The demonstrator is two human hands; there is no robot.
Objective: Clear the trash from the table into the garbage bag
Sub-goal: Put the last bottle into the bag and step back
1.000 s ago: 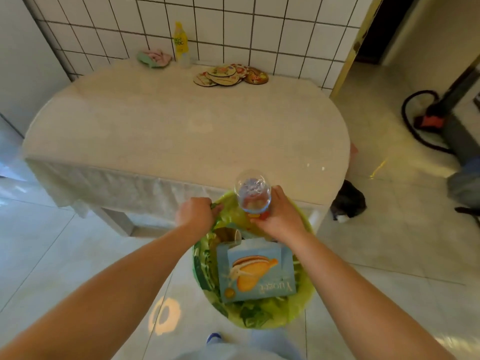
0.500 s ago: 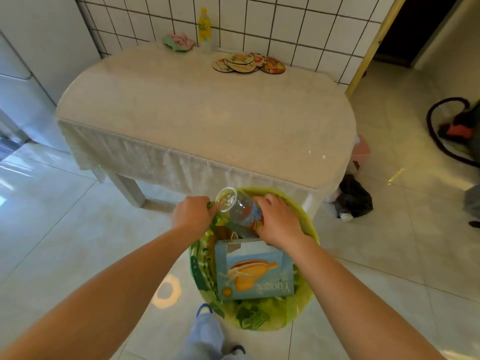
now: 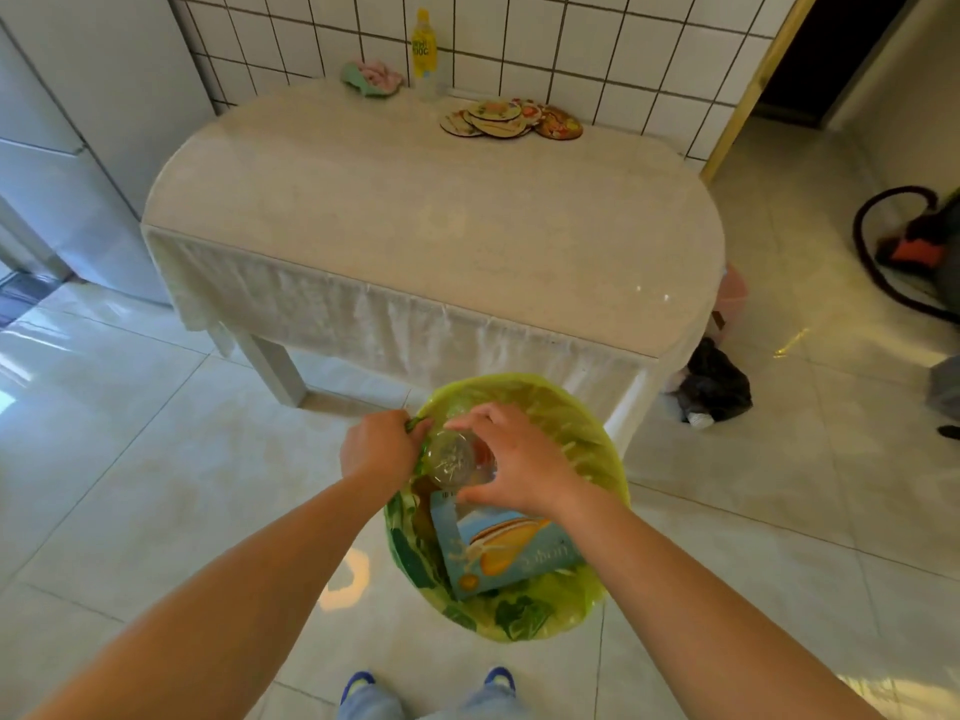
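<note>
A yellow-green garbage bag hangs open below the table's near edge. My left hand grips its rim at the left side. My right hand holds a clear plastic bottle inside the bag's mouth, its base turned toward me. A blue snack box lies in the bag below the bottle. The cream table carries a yellow bottle, a pink-green cloth and several round coasters at its far edge.
A fridge stands at the left. A black bag and a pink bin sit on the floor right of the table. A vacuum with a dark hose lies far right. My shoes show at the bottom.
The bottle has gone from above the table's edge down into the bag's mouth, tipping over. I have stepped back from the table; my left hand has kept hold of the rim.
</note>
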